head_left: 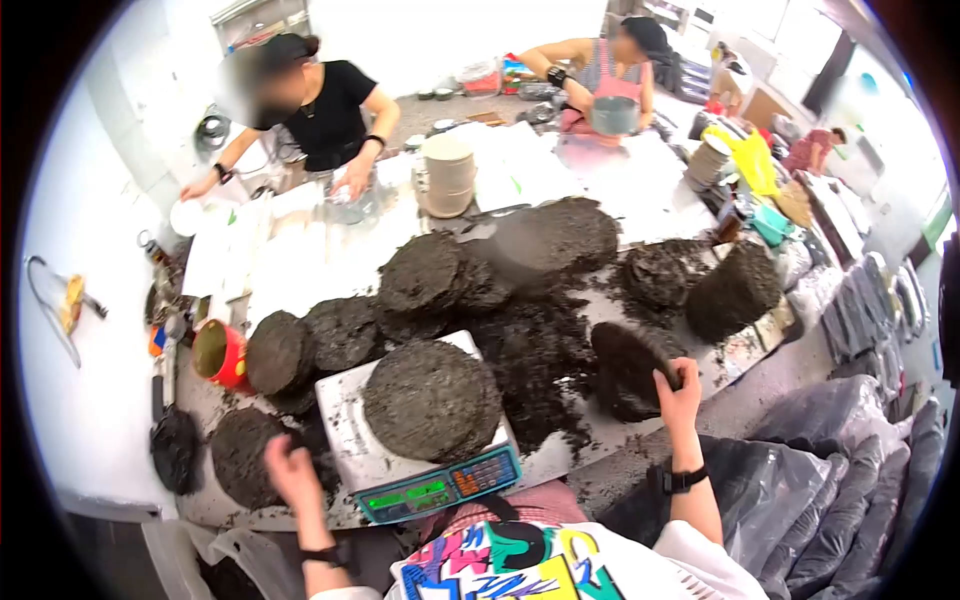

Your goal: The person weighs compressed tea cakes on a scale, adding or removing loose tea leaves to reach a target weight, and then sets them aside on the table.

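Observation:
My right hand [680, 392] grips the edge of a dark, crumbly round cake [628, 372], which is tilted up on the table. My left hand [292, 470] is beside another dark round cake [244, 456] at the front left. Its fingers are loosely apart and slightly blurred, with nothing visible in them. Between my hands stands a digital scale [345, 425] with a lit green display, its figures too blurred to read. A large dark cake [430, 400] lies flat on its pan. Loose dark crumbs [535, 370] cover the table to the right of the scale.
Several more dark cakes [425, 272] stand behind the scale. A red tin [222, 355] is at the left. Black plastic bags [770, 490] are piled at my right. Across the table, one person [335, 115] handles a clear container, and another [620, 80] holds a grey-green pot.

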`<move>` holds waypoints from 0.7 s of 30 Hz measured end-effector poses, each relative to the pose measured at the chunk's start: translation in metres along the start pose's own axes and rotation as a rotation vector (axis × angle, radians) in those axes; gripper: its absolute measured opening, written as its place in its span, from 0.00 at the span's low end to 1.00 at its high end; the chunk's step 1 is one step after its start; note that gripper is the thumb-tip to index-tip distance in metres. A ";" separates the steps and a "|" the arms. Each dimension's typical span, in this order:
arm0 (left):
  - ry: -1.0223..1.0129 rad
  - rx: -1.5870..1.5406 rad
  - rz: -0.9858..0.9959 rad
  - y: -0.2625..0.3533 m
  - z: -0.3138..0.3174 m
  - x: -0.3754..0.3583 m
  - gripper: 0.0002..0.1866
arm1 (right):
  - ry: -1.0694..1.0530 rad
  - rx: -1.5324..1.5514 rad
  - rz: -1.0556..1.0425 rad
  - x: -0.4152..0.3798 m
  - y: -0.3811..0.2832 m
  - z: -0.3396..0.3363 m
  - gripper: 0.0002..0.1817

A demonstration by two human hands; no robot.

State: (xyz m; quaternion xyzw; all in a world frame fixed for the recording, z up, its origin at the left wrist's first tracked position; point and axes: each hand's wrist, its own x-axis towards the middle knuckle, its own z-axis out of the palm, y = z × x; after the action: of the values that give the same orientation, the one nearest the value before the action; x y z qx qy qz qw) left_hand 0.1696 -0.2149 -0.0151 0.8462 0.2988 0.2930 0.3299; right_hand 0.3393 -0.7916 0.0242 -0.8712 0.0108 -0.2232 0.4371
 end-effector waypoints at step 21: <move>-0.026 -0.389 -0.306 -0.022 0.002 -0.068 0.18 | -0.574 0.405 0.384 -0.030 -0.005 0.162 0.15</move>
State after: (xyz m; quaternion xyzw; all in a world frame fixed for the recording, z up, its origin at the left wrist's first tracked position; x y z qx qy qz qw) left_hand 0.1202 -0.2499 -0.0525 0.7154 0.3571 0.2810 0.5308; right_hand 0.3762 -0.6599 -0.0672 -0.7764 0.0069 0.1174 0.6192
